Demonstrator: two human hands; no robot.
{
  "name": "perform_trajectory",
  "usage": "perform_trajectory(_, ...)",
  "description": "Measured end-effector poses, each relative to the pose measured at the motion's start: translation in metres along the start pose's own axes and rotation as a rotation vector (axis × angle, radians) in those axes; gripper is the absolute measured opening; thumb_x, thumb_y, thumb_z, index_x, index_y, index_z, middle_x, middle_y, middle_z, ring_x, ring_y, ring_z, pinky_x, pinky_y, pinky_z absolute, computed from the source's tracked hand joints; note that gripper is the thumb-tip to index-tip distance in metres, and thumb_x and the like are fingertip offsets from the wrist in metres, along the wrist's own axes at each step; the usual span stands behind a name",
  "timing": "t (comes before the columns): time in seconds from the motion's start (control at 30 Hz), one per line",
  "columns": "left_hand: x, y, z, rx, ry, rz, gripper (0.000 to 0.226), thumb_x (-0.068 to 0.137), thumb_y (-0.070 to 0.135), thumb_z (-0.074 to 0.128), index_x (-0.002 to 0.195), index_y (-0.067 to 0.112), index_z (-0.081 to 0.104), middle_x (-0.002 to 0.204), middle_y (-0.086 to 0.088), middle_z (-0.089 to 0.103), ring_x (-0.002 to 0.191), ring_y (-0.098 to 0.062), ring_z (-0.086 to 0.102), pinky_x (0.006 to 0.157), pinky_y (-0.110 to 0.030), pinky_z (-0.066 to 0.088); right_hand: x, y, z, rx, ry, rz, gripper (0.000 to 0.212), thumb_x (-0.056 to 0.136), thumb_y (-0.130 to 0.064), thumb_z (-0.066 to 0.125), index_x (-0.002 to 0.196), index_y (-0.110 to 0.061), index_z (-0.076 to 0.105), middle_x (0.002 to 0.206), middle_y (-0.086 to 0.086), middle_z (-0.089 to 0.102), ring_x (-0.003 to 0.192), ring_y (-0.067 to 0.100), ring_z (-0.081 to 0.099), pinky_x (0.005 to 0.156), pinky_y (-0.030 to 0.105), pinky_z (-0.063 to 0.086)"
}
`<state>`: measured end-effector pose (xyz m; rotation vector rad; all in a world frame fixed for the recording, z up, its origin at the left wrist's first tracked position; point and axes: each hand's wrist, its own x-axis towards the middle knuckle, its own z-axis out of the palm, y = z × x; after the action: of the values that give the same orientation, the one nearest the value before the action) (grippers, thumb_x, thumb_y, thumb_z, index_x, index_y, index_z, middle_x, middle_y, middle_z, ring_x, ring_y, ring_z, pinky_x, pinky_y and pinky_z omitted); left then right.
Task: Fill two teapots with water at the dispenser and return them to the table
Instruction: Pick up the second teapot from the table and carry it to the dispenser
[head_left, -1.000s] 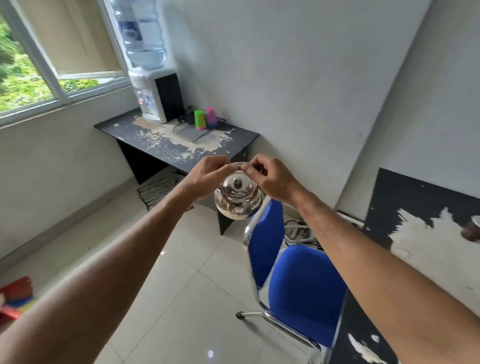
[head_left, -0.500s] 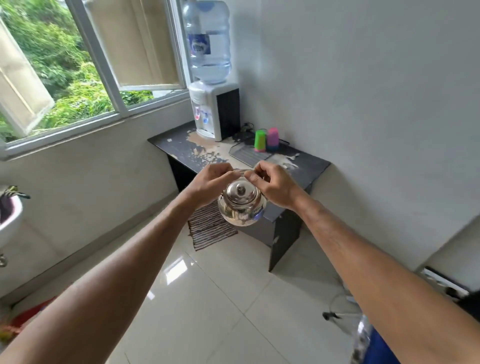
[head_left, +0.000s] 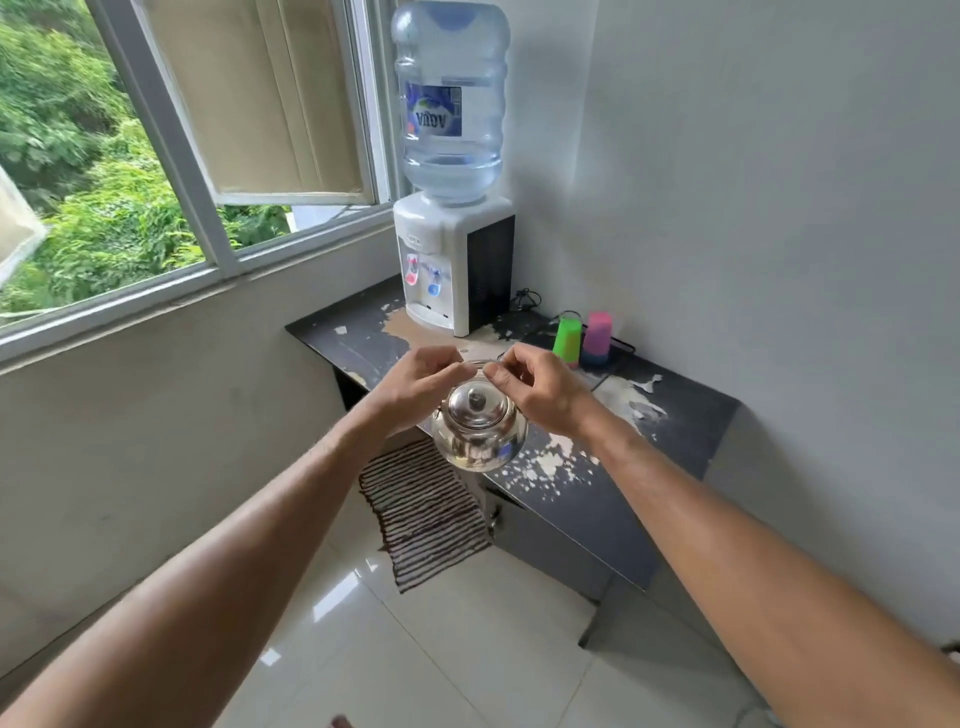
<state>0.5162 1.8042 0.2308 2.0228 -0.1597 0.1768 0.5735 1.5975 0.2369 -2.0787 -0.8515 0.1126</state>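
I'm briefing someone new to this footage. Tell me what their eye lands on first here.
The shiny metal teapot at centre, lid on, hanging by its thin handle from the left hand and right hand together. Behind it, the white water dispenser with its big blue-labelled bottle stands at the corner of a worn black table. The open window at left shows bright green foliage.

One teapot (head_left: 479, 431), one water dispenser (head_left: 453, 265), two cups (head_left: 567, 335), one mat (head_left: 422, 512) and two hands (head_left: 423, 384) are counted.
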Motion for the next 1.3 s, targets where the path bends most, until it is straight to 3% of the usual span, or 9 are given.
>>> perform_trajectory(0.2, 0.090, -0.084, -0.098, -0.050, -0.124, 0.020, 0.051, 0.093, 0.038, 0.064, 0.077, -0.010, 0.056, 0.066, -0.008, 0.048, 0.062, -0.018, 0.042, 0.058, -0.034, 0.032, 0.132, 0.011, 0.063, -0.010, 0.083, 0.081, 0.035, 0.101, -0.042, 0.059, 0.086, -0.011, 0.059, 0.075, -0.004, 0.055, 0.066, 0.010, 0.049, 0.061, 0.028, 0.043)
perform_trajectory(0.4, 0.173, -0.144, -0.183, -0.042, -0.186, -0.018, 0.056, 0.089, 0.044, 0.065, 0.082, -0.011, 0.056, 0.073, -0.009, 0.049, 0.067, -0.019, 0.044, 0.062, -0.037, 0.033, 0.243, 0.009, 0.105, 0.024, 0.114, 0.179, 0.032, 0.103, -0.040, 0.058, 0.088, -0.012, 0.059, 0.073, -0.006, 0.054, 0.061, 0.005, 0.047, 0.055, 0.015, 0.040)
perform_trajectory(0.57, 0.244, -0.195, -0.229, -0.065, -0.236, -0.081, 0.052, 0.088, 0.037, 0.065, 0.079, -0.014, 0.054, 0.068, -0.010, 0.048, 0.064, -0.018, 0.041, 0.058, -0.033, 0.032, 0.331, 0.032, 0.132, 0.002, 0.148, 0.240, 0.031, 0.101, -0.045, 0.059, 0.081, -0.021, 0.055, 0.071, -0.008, 0.054, 0.063, 0.007, 0.048, 0.059, 0.022, 0.039)
perform_trajectory(0.73, 0.320, -0.254, -0.255, -0.033, -0.312, -0.113, 0.041, 0.086, 0.039, 0.064, 0.077, -0.001, 0.064, 0.066, -0.002, 0.060, 0.061, -0.014, 0.052, 0.060, -0.029, 0.040, 0.406, 0.072, 0.156, 0.021, 0.176, 0.297, 0.033, 0.101, -0.044, 0.059, 0.080, -0.019, 0.055, 0.073, -0.005, 0.054, 0.065, 0.010, 0.047, 0.061, 0.027, 0.041)
perform_trajectory(0.87, 0.377, -0.292, -0.268, -0.006, -0.353, -0.114, 0.059, 0.079, 0.051, 0.058, 0.084, -0.008, 0.064, 0.070, -0.009, 0.059, 0.063, -0.016, 0.050, 0.062, -0.035, 0.039, 0.461, 0.110, 0.169, 0.041, 0.188, 0.350, 0.037, 0.101, -0.042, 0.059, 0.087, -0.007, 0.060, 0.077, 0.000, 0.056, 0.067, 0.011, 0.047, 0.062, 0.029, 0.041)
perform_trajectory(1.03, 0.431, -0.340, -0.267, 0.036, -0.442, -0.172, 0.040, 0.087, 0.042, 0.053, 0.077, 0.006, 0.069, 0.065, 0.005, 0.068, 0.057, -0.005, 0.059, 0.058, -0.026, 0.047, 0.506, 0.156, 0.189, 0.036, 0.176, 0.468, 0.038, 0.101, -0.044, 0.058, 0.090, -0.007, 0.061, 0.082, 0.006, 0.063, 0.072, 0.018, 0.057, 0.061, 0.032, 0.045)
perform_trajectory(1.13, 0.454, -0.379, -0.262, 0.059, -0.494, -0.197, 0.040, 0.089, 0.043, 0.055, 0.076, 0.009, 0.070, 0.067, 0.006, 0.070, 0.061, -0.007, 0.061, 0.060, -0.034, 0.049, 0.519, 0.183, 0.207, 0.076, 0.188, 0.556, 0.040, 0.099, -0.047, 0.057, 0.092, -0.008, 0.060, 0.091, 0.015, 0.067, 0.086, 0.032, 0.064, 0.072, 0.046, 0.052)
perform_trajectory(1.23, 0.471, -0.426, -0.254, 0.056, -0.624, -0.230, 0.045, 0.094, 0.045, 0.057, 0.098, 0.003, 0.072, 0.096, -0.015, 0.076, 0.088, -0.032, 0.073, 0.081, -0.057, 0.058, 0.525, 0.206, 0.228, 0.112, 0.191, 0.648, 0.037, 0.099, -0.045, 0.058, 0.094, -0.008, 0.060, 0.094, 0.016, 0.068, 0.091, 0.034, 0.065, 0.077, 0.046, 0.053)
perform_trajectory(1.3, 0.476, -0.443, -0.250, 0.078, -0.677, -0.235, 0.039, 0.094, 0.045, 0.057, 0.093, 0.010, 0.073, 0.089, -0.004, 0.077, 0.084, -0.029, 0.072, 0.083, -0.053, 0.059, 0.528, 0.217, 0.242, 0.128, 0.179, 0.708, 0.036, 0.101, -0.043, 0.058, 0.097, -0.008, 0.061, 0.098, 0.016, 0.066, 0.094, 0.032, 0.064, 0.081, 0.045, 0.053)
